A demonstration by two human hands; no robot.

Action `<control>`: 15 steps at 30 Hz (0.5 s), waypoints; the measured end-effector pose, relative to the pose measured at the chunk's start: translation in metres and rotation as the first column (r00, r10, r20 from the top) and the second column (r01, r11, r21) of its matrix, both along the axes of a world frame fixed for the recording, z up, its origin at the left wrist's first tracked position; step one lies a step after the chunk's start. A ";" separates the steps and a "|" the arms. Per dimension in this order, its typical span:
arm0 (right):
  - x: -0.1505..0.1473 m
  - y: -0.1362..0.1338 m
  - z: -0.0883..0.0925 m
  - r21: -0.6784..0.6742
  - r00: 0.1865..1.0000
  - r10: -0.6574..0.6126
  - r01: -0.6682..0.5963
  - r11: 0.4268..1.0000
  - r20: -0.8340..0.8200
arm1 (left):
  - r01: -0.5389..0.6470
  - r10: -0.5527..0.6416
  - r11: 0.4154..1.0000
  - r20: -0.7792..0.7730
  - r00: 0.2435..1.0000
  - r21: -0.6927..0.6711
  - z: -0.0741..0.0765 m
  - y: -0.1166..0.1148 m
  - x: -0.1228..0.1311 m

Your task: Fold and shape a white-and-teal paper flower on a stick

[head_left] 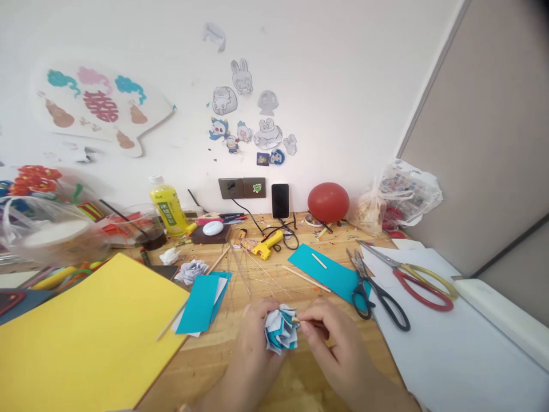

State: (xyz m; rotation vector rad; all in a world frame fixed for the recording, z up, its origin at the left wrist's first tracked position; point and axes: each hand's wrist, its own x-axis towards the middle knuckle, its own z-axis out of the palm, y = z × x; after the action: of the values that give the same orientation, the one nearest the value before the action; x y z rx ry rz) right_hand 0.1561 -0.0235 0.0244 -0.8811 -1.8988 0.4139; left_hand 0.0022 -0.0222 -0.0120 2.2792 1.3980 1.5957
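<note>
My left hand is closed around a blue-and-white paper flower with layered, folded petals, held above the wooden table. Against the flower's right side, my right hand pinches a thin wooden stick whose pale tip touches the petals. Most of that stick is hidden by my fingers. Left of my hands lie several cut blue paper pieces, with white sheets beneath them. A crumpled white paper flower rests just behind those pieces.
Yellow paper covers the left side. Black-handled scissors and red-and-yellow-handled scissors lie at right, near white paper. A yellow glue gun, a phone, a red balloon and a drink bottle stand toward the wall.
</note>
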 end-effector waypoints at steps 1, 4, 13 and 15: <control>-0.001 -0.001 -0.003 -0.006 1.000 0.003 -0.003 1.000 -0.012 | 0.000 0.000 1.000 -0.001 1.000 0.007 0.000 0.000 0.000; -0.004 -0.002 -0.009 -0.022 0.999 0.007 -0.008 1.000 -0.034 | 0.019 -0.018 0.999 -0.012 1.000 0.028 -0.001 0.000 -0.001; -0.003 -0.003 -0.009 -0.001 0.996 0.078 -0.078 0.997 -0.049 | 0.051 -0.051 0.998 -0.020 0.998 0.021 -0.005 -0.001 -0.003; -0.003 -0.002 -0.010 -0.076 0.992 0.085 -0.092 0.993 -0.088 | 0.049 -0.049 0.999 -0.024 0.999 0.016 -0.005 -0.001 -0.003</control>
State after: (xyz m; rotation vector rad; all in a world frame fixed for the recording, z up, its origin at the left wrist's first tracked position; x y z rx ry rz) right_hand 0.1529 -0.0259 0.0149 -0.8206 -1.8583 0.5756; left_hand -0.0007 -0.0231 -0.0167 2.3302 1.3284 1.5772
